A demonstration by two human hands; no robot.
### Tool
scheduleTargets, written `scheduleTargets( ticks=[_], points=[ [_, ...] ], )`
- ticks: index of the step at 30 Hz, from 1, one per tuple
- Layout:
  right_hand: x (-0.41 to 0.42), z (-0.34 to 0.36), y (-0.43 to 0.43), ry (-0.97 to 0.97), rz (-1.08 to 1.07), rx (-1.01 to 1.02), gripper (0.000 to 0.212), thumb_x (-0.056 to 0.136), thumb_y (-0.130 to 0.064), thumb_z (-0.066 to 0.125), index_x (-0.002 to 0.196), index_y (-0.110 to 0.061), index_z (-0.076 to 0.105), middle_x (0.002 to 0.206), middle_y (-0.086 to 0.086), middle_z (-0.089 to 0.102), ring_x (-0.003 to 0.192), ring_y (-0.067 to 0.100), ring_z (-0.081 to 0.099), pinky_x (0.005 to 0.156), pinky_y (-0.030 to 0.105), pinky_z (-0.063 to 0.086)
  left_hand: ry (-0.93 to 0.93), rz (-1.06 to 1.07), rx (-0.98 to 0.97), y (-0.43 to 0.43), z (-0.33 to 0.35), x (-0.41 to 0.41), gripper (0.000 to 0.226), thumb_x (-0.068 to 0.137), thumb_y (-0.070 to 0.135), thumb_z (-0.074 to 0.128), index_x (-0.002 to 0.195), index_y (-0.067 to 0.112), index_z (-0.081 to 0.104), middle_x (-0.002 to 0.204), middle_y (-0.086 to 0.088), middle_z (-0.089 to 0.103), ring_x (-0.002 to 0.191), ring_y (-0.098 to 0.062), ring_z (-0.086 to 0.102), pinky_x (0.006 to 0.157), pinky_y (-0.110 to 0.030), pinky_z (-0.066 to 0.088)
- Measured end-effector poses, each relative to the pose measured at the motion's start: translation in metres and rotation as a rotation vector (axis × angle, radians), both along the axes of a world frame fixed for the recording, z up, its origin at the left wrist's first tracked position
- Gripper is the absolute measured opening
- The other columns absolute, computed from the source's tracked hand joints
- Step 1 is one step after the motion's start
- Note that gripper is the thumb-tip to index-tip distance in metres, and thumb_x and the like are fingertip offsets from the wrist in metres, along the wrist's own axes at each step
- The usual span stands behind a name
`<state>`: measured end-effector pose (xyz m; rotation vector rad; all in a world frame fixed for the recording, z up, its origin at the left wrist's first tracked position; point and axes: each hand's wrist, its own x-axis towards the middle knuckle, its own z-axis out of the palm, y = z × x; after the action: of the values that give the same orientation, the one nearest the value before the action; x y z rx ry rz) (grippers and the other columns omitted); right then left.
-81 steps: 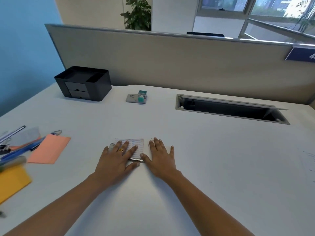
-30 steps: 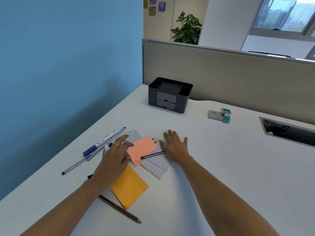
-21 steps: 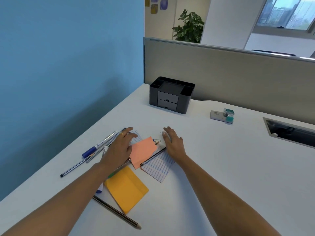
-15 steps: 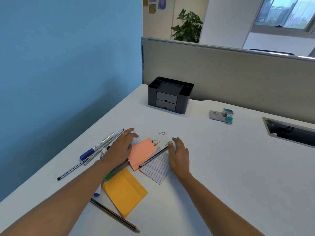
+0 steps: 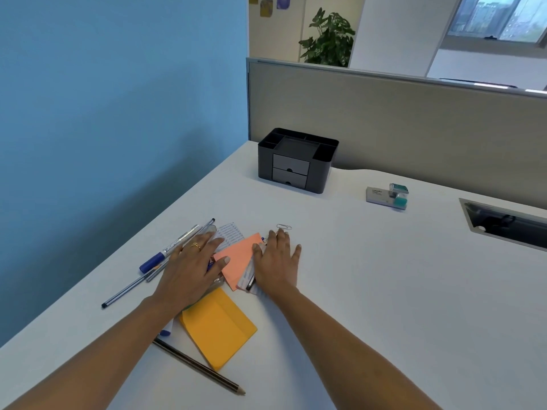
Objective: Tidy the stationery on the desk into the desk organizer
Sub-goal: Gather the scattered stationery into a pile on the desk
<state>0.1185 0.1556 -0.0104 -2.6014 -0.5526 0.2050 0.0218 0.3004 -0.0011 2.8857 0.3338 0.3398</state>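
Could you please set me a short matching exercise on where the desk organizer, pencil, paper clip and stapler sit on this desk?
Things:
1. desk organizer
2. pencil
3. paper clip
4. stapler

Descriptions:
A. just beyond the right hand
B. black, with two drawers, at the back
C. beside the orange pad, nearest the camera
D. grey and teal, furthest right

Pairs: 1-B, 2-C, 3-A, 4-D

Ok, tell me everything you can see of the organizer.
The organizer is a black box, plastic by its look. Its open top has a shallow middle tray, wells at the sides and slots behind; nothing shows in them. Two grey drawers, stacked in front, are shut. It stands upright on the desk, near the partition; nothing else touches it.
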Motion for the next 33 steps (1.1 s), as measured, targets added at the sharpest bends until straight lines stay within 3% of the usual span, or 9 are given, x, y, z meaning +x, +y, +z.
scheduleTargets(
  ticks=[5,8,11,14,19,22,26,33],
  points=[
    [0.004,0.002,0.003,0.051,0.058,0.176,0.055,0.099,-0.040,0.024,0.147,-0.014,0.013,0.157,0.004,0.007,0.145,0.017,0.002,0.117,0.040,-0.002,0.030,0.035,-0.001,0.001,-0.001,0.000,0.104,0.069,0.080,-0.014,0.136,0.021,0.040,0.148,-0.003,0.034,0.136,-0.022,0.032,0.107,-0.046,0.031],
    [0.004,0.003,-0.003,0.092,0.075,0.371,0.053,0.100,-0.037,0.028,0.146,-0.015,0.017,0.157,0.002,0.011,0.145,0.016,0.008,0.118,0.036,0.005,0.020,0.040,0.000,-0.001,0.001,0.002,0.095,0.074,0.077,-0.003,0.134,0.020,0.042,0.146,-0.005,0.038,0.135,-0.024,0.035,0.106,-0.050,0.030],
    [-0.002,0.001,-0.016,0.086,0.012,0.439,0.050,0.100,-0.034,0.028,0.146,-0.016,0.020,0.156,0.002,0.016,0.144,0.014,0.011,0.118,0.032,0.009,0.001,0.053,0.011,-0.004,0.002,0.002,0.082,0.078,0.067,0.007,0.132,0.018,0.045,0.144,-0.006,0.042,0.132,-0.026,0.039,0.105,-0.054,0.030],
    [-0.011,-0.001,-0.027,0.064,-0.009,0.390,0.049,0.101,-0.033,0.027,0.146,-0.016,0.021,0.155,0.001,0.018,0.144,0.015,0.014,0.118,0.031,0.011,0.008,0.061,0.031,-0.006,0.004,0.001,0.084,0.076,0.067,0.006,0.134,0.019,0.042,0.146,-0.005,0.038,0.134,-0.025,0.036,0.107,-0.053,0.028],
    [-0.028,-0.002,-0.027,0.018,0.024,0.064,0.054,0.100,-0.037,0.021,0.147,-0.010,0.014,0.157,0.006,0.011,0.145,0.018,0.004,0.118,0.036,-0.001,0.039,0.077,0.025,-0.020,0.004,-0.004,0.074,0.083,0.064,0.018,0.136,0.018,0.040,0.146,-0.005,0.038,0.136,-0.024,0.033,0.109,-0.052,0.024],
    [-0.028,0.002,-0.027,0.064,0.051,0.074,0.057,0.100,-0.038,0.019,0.148,-0.011,0.006,0.158,0.005,0.006,0.146,0.017,0.002,0.117,0.038,-0.003,0.076,0.059,0.105,-0.030,0.005,-0.010,0.079,0.088,0.064,0.003,0.125,0.015,0.052,0.132,-0.009,0.054,0.127,-0.028,0.047,0.099,-0.061,0.032],
    [-0.032,0.003,-0.037,0.079,0.071,0.203,0.057,0.101,-0.036,0.022,0.148,-0.012,0.002,0.158,0.004,0.003,0.145,0.015,0.001,0.117,0.033,-0.001,0.088,0.076,0.136,-0.042,0.014,-0.013,0.080,0.090,0.060,0.000,0.119,0.013,0.057,0.126,-0.012,0.059,0.123,-0.031,0.050,0.095,-0.068,0.029],
    [-0.051,0.000,-0.065,0.024,0.105,0.126,0.055,0.101,-0.035,0.024,0.148,-0.010,0.011,0.157,0.006,0.008,0.145,0.016,0.004,0.117,0.031,0.000,0.088,-0.045,0.142,-0.069,0.006,-0.023,0.081,0.091,0.061,0.002,0.116,0.012,0.061,0.125,-0.011,0.060,0.120,-0.030,0.053,0.099,-0.060,0.034]
  ],
)
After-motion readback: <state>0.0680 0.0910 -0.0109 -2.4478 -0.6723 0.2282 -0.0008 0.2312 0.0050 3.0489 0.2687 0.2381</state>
